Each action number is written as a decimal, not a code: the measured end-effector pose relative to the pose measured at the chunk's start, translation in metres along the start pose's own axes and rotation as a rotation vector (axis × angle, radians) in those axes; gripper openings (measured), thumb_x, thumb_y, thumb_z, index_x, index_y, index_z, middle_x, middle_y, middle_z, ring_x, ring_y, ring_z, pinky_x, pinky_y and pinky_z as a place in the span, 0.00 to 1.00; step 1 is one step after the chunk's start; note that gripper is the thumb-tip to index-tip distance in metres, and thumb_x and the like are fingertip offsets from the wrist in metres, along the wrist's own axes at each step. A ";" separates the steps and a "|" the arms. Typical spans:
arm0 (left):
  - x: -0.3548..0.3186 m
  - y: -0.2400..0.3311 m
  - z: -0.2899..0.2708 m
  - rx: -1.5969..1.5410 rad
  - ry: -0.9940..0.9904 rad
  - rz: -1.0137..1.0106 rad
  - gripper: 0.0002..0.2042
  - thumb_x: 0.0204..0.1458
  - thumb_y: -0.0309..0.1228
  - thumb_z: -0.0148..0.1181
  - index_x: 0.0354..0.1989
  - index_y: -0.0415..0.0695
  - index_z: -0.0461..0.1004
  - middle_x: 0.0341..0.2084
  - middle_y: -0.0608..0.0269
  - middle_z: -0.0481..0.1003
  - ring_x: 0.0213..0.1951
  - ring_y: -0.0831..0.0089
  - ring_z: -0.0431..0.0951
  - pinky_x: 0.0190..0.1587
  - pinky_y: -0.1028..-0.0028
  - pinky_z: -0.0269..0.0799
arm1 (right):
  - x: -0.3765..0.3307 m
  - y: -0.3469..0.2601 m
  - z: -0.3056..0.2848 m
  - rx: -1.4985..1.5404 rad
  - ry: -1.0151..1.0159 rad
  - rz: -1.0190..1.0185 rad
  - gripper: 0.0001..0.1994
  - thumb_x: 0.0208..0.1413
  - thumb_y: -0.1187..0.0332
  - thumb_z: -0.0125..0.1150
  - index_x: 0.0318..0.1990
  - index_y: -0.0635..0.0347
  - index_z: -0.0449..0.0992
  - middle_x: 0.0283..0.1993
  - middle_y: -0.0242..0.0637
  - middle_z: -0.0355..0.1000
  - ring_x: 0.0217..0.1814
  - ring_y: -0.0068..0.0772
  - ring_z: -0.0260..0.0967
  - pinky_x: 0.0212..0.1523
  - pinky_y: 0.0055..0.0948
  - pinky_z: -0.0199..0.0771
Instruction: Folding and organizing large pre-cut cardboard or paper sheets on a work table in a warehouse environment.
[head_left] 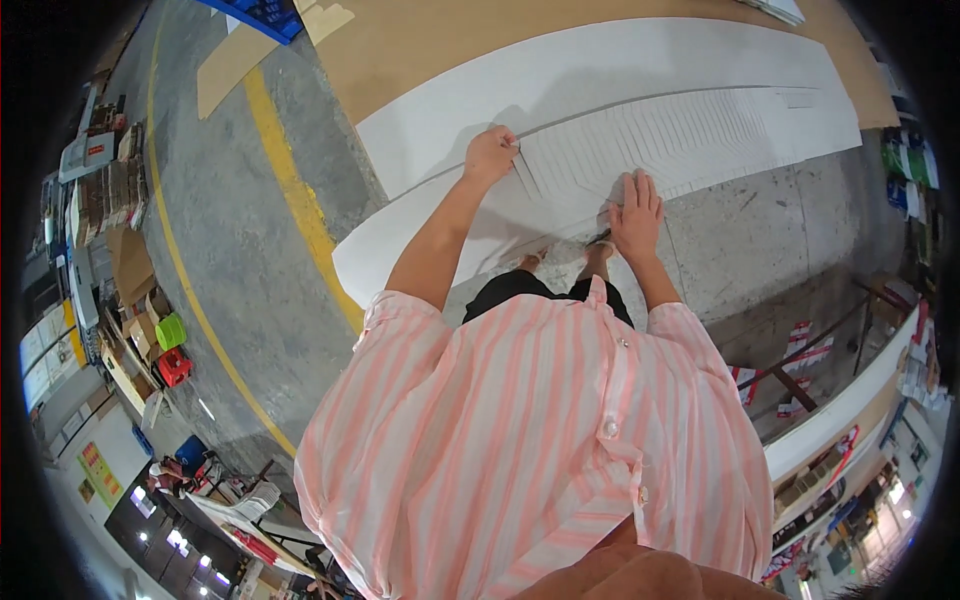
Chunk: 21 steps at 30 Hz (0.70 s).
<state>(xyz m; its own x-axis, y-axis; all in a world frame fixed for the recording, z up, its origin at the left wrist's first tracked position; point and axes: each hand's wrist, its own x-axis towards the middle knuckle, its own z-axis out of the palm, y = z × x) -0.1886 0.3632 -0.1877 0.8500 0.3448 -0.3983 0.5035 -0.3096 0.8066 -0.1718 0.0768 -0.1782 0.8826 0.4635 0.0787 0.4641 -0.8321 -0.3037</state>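
Observation:
A long white sheet (410, 235), apparently cardboard, lies across in front of me, with many fine parallel lines over its middle and right part. Its near edge reaches over the floor by my feet. My left hand (491, 153) is closed in a pinch at the far edge of this sheet, beside a short dark line; what the fingertips hold is too small to tell. My right hand (637, 215) lies flat on the near edge, fingers stretched out and pointing away from me. Behind it lies a second white sheet (620, 60), partly covered by the lined one.
Large brown board (400, 50) lies under the white sheets. A blue crate (262, 15) and a loose brown piece (235, 68) are at the far left. Yellow lines (285, 170) mark the grey floor. Stacked cardboard (112, 195) stands at left, a metal frame (815, 365) at right.

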 end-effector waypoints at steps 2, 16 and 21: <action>0.000 0.001 -0.001 0.035 0.002 0.032 0.05 0.42 0.26 0.56 0.29 0.41 0.71 0.19 0.61 0.74 0.18 0.73 0.75 0.26 0.73 0.71 | -0.001 0.000 0.001 -0.015 -0.006 -0.006 0.29 0.48 0.61 0.55 0.59 0.56 0.57 0.64 0.42 0.48 0.67 0.46 0.42 0.60 0.56 0.44; -0.001 0.006 0.010 0.234 0.243 0.256 0.08 0.45 0.30 0.52 0.31 0.43 0.75 0.28 0.52 0.75 0.31 0.57 0.75 0.36 0.67 0.70 | 0.002 0.006 -0.007 0.071 -0.022 -0.023 0.30 0.45 0.63 0.56 0.59 0.53 0.57 0.65 0.40 0.48 0.67 0.46 0.42 0.60 0.54 0.46; -0.001 0.009 0.014 0.302 0.243 0.367 0.09 0.46 0.31 0.51 0.31 0.44 0.77 0.30 0.51 0.75 0.35 0.55 0.75 0.38 0.64 0.69 | 0.000 0.009 -0.006 0.052 -0.018 -0.010 0.31 0.44 0.64 0.57 0.59 0.53 0.57 0.65 0.40 0.48 0.67 0.44 0.42 0.60 0.53 0.46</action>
<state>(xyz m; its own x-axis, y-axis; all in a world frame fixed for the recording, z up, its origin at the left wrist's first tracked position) -0.1830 0.3481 -0.1859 0.9363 0.3501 0.0276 0.2327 -0.6773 0.6979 -0.1672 0.0679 -0.1754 0.8765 0.4770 0.0653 0.4676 -0.8109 -0.3518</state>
